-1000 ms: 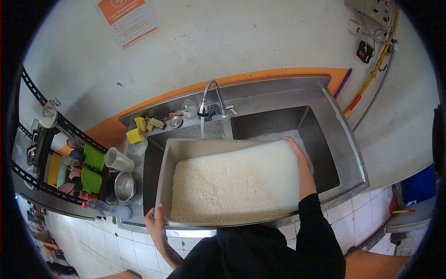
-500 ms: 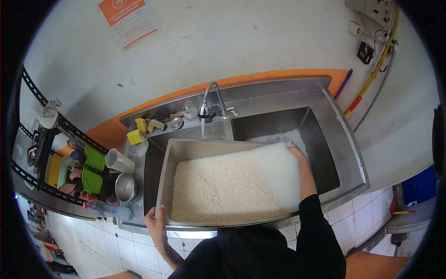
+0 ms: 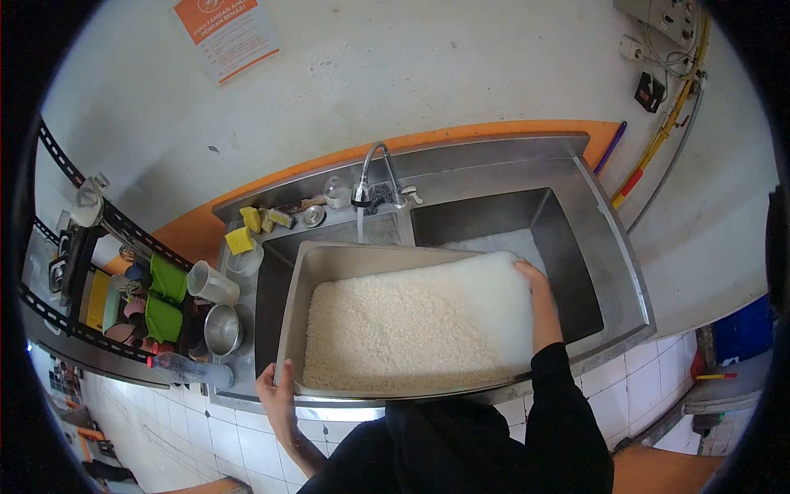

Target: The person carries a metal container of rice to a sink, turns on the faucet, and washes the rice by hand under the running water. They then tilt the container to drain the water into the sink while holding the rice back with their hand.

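Note:
A large metal pan [image 3: 298, 284] is tilted over the double sink, its right end lower. Pale rice [image 3: 387, 333] fills the left and middle of it, and cloudy white water [image 3: 498, 309] pools at the right end. My left hand [image 3: 278, 393] grips the near left corner, thumb over the rim. With its fingers around the right rim, my right hand [image 3: 533, 278] holds the other end; some fingertips are hidden. Whitish liquid [image 3: 502, 243] lies in the right basin [image 3: 572, 284] below. Water runs from the faucet [image 3: 362, 193] behind the pan.
Yellow sponges [image 3: 240, 240] sit at the sink's back left. On the left side stand a plastic jug [image 3: 212, 284], a metal bowl [image 3: 222, 331] and a lying plastic bottle [image 3: 191, 370]. A rack [image 3: 99, 329] with green containers [image 3: 167, 280] is at far left.
The pan has shifted slightly, and the water line at its right rim looks a little lower. Less splashing shows in the right basin. Both hands keep their hold.

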Action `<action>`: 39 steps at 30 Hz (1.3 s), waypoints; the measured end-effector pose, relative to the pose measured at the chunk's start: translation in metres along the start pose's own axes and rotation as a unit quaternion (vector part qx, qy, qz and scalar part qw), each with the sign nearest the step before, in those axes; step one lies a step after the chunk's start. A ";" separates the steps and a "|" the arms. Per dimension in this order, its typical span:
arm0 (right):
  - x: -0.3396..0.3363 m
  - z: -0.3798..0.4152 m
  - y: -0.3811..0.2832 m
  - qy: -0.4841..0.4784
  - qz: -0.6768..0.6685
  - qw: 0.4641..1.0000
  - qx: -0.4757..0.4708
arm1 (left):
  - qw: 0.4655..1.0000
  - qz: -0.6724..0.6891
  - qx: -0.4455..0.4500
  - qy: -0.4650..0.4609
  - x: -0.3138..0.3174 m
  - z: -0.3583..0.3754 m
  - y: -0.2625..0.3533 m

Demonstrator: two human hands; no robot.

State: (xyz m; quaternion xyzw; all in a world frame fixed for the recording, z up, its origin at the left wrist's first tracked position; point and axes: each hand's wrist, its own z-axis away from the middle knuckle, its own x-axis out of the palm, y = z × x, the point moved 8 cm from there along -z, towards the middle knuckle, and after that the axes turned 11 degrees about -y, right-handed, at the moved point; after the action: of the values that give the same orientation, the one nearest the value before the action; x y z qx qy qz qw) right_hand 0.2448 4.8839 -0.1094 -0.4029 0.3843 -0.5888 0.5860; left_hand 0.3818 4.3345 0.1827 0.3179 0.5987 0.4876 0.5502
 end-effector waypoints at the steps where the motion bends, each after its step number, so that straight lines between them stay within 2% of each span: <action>1: 0.000 0.005 0.004 0.000 0.003 1.000 0.004 | 1.000 -0.006 -0.002 0.000 0.000 0.001 0.003; 3: 0.000 0.009 0.006 0.001 0.009 1.000 0.010 | 1.000 -0.013 -0.003 -0.001 0.002 0.001 0.005; 5: 0.000 -0.005 -0.005 0.001 0.014 1.000 0.017 | 0.999 0.002 -0.011 0.041 -0.002 0.002 0.000; 9: 0.004 0.007 0.004 -0.001 0.027 0.999 0.033 | 0.999 -0.015 -0.013 0.043 -0.002 0.002 0.002; 11: 0.006 0.007 0.005 -0.002 0.034 0.999 0.041 | 0.998 -0.023 0.014 0.052 -0.002 0.002 0.003; 21: 0.008 0.008 0.006 -0.003 0.067 0.995 0.079 | 0.999 -0.011 0.010 0.028 -0.002 -0.001 0.001; 24: 0.011 0.000 -0.001 -0.003 0.076 0.993 0.091 | 0.999 0.028 -0.037 0.025 -0.004 -0.002 -0.010; 26: 0.008 0.011 0.005 -0.003 0.082 0.992 0.099 | 1.000 -0.005 -0.007 0.010 0.003 0.000 0.008; 29: 0.010 0.007 0.005 -0.004 0.091 0.990 0.111 | 0.999 -0.018 -0.014 0.038 0.003 0.003 0.010; 37: 0.009 0.008 0.012 -0.003 0.109 0.984 0.138 | 0.999 -0.027 0.007 0.046 0.004 0.002 0.014; 39: 0.007 0.002 0.021 0.007 0.061 0.988 0.144 | 0.998 -0.031 0.011 0.049 0.005 0.005 0.018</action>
State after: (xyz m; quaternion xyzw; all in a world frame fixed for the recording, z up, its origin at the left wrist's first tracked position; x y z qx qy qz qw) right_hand 0.2549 4.8770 -0.1276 -0.2860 0.3236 -0.6043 0.6696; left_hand 0.3825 4.3458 0.1985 0.2808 0.6397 0.4786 0.5318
